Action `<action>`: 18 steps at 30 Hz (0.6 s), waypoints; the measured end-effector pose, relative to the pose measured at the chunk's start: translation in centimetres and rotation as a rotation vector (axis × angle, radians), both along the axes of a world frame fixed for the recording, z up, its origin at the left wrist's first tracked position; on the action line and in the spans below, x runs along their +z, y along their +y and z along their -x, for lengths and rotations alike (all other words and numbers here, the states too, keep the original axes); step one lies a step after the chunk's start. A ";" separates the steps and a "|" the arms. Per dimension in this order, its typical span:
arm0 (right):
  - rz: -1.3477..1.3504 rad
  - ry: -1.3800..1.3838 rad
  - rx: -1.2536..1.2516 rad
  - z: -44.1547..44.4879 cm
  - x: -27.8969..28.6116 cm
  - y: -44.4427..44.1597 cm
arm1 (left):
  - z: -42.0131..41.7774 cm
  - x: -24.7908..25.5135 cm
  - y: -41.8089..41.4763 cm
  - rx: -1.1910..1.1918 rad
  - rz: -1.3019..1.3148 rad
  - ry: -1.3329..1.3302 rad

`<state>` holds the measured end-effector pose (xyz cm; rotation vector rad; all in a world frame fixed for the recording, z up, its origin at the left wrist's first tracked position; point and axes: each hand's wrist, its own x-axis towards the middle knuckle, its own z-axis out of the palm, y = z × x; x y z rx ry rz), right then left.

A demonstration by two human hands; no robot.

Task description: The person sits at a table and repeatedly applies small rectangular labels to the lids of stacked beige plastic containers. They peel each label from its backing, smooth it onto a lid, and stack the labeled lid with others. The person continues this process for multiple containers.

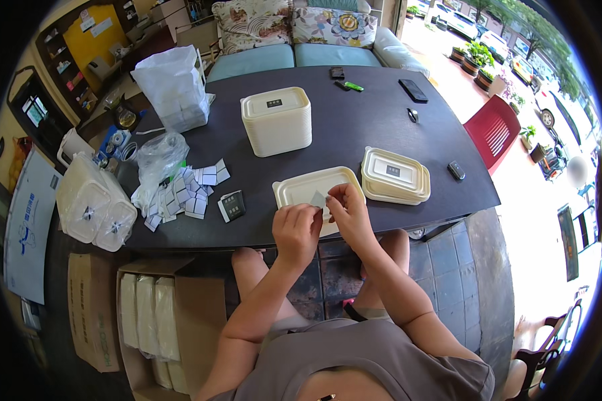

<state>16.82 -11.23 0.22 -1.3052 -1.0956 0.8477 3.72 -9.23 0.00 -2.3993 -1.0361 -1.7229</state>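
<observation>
A small pale label (318, 199) is pinched between the fingertips of my left hand (296, 231) and my right hand (352, 214). Both hands are over a cream plastic lid (301, 186) lying at the table's near edge, and they hide part of it. Just right of it, several matching lids (395, 175) lie in a loose pile, the top one bearing a dark label. Farther back rises a tall, neat stack of the same lids (276, 123), also with a dark label on top. A small pack of dark labels (232, 206) lies left of my left hand.
White paper slips (185, 195) are strewn beside a clear plastic bag (160, 155). Wrapped containers (95, 205) and a white bag (171, 90) occupy the dark table's left side. A phone (413, 90) and key fob (456, 170) lie right. An open carton (200, 301) stands on the floor.
</observation>
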 end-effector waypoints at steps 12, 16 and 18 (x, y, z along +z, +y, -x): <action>0.023 0.120 0.152 -0.5 0.8 0.2 | 0.2 -0.9 -0.8 -0.693 0.988 -1.184; -0.104 -0.362 -0.168 -0.7 1.7 0.7 | 0.8 -0.6 -0.4 -0.454 0.962 -0.859; -0.040 -0.402 -0.195 -2.2 1.7 1.9 | 1.7 -1.5 0.2 -0.259 0.770 -0.673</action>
